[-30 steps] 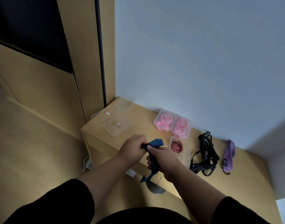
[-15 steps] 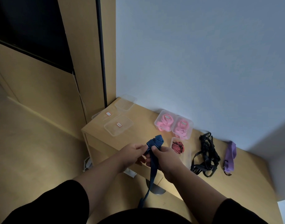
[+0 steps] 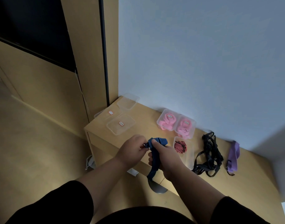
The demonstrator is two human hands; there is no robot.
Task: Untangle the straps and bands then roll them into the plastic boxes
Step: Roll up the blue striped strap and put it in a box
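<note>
A blue striped strap (image 3: pixel 155 157) is held over the table's front edge by both hands. My left hand (image 3: pixel 132 151) pinches its rolled top end, and my right hand (image 3: pixel 166 156) grips the strap just below, with the tail hanging down past the edge. Right of my hands a clear plastic box (image 3: pixel 187 157) holds a rolled red striped band (image 3: pixel 180 146). Two boxes of pink bands (image 3: pixel 167 121) (image 3: pixel 185 127) stand behind it near the wall. A tangle of black straps (image 3: pixel 208 154) and a purple band (image 3: pixel 233 156) lie loose further right.
The wooden table (image 3: pixel 251 180) stands against a pale wall. Empty clear boxes and lids (image 3: pixel 120 123) (image 3: pixel 128 101) sit at its left corner beside a wooden panel. A grey object (image 3: pixel 156 187) shows below the table's front edge.
The hanging tail of the blue strap has become shorter as the rolled part at the top has grown. Both hands stayed close together over the table's front edge.
</note>
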